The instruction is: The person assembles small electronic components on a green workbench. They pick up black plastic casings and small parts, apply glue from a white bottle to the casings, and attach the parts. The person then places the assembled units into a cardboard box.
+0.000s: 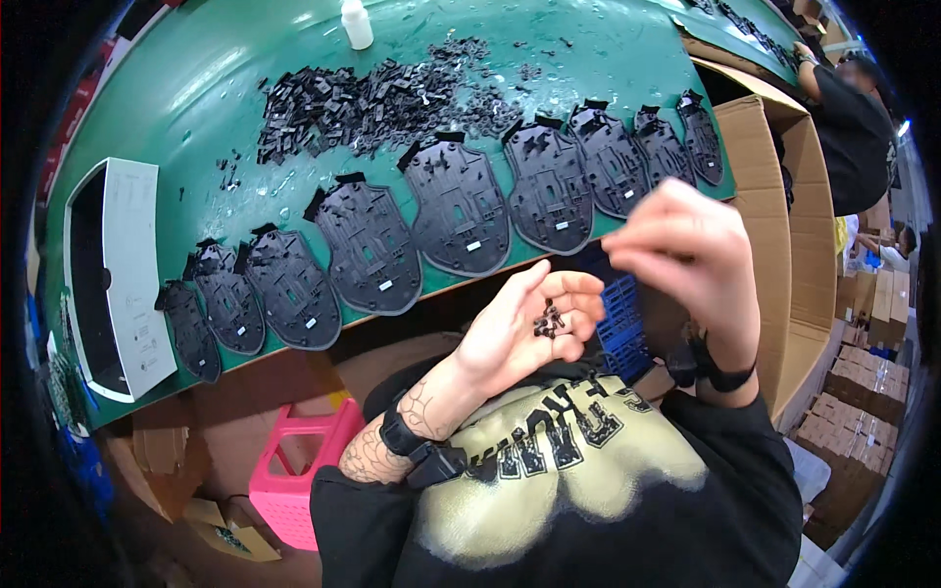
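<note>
While cradling small black parts (pixel 551 321) in upturned, cupped left hand (pixel 518 325), holding right hand (pixel 686 240) curled, grip unclear. Facing white-labelled black shells (pixel 457 211) and, left, a printed white box (pixel 134 284).

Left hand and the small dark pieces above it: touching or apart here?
Touching. The head view shows the small dark pieces lying directly on the upturned left hand, across its palm and curled fingers.
</note>
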Demonstrator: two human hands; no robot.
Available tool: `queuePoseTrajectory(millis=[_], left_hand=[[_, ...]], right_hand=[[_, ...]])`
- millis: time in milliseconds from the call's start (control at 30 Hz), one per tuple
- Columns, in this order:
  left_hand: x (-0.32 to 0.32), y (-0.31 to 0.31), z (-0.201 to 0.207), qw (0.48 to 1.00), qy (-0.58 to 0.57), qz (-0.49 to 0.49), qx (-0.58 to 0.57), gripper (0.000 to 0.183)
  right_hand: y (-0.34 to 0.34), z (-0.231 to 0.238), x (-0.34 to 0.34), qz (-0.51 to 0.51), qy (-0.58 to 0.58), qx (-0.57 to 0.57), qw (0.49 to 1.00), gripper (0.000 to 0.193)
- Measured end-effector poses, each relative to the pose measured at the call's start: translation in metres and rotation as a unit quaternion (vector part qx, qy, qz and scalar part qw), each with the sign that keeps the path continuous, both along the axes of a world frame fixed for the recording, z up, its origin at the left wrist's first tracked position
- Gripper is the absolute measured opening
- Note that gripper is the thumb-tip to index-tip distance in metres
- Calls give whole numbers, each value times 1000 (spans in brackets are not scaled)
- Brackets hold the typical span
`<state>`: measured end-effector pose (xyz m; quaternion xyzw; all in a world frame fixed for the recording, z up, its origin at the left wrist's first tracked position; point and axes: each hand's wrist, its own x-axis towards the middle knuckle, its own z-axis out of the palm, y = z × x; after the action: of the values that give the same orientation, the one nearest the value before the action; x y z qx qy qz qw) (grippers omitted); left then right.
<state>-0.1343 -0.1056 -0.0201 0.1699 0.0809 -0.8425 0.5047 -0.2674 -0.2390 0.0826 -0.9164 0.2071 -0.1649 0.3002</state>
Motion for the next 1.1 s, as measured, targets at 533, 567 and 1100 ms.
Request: queuePoseTrajectory(millis=[533,567,1100], left_hand=[[12,20,9,992,75,58,-78,76],[13,22,8,992,79,60,-80,76],[29,31,-20,965,-258,-13,-42,72]], right_hand=[[48,-27,1,64,26,29,997,21],[46,-25,3,72,33,34,996,20],[21,-51,56,-64,-35,47,996,12]])
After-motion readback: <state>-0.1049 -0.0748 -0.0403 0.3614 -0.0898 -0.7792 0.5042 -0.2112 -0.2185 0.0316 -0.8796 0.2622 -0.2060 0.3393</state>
